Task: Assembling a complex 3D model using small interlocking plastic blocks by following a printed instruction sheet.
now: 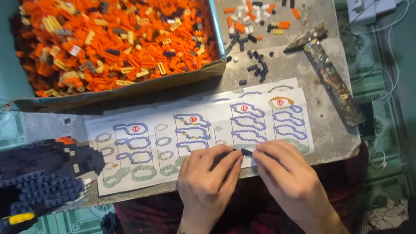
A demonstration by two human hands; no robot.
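Two hands, left hand and right hand, pinch one small dark brick between their fingertips, over the instruction sheet at the table's near edge, with bare tabletop beside the hammer.

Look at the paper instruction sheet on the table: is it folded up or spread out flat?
Spread out flat. The instruction sheet lies open on the table, all its numbered diagram panels showing; both hands' fingers rest on its near edge.
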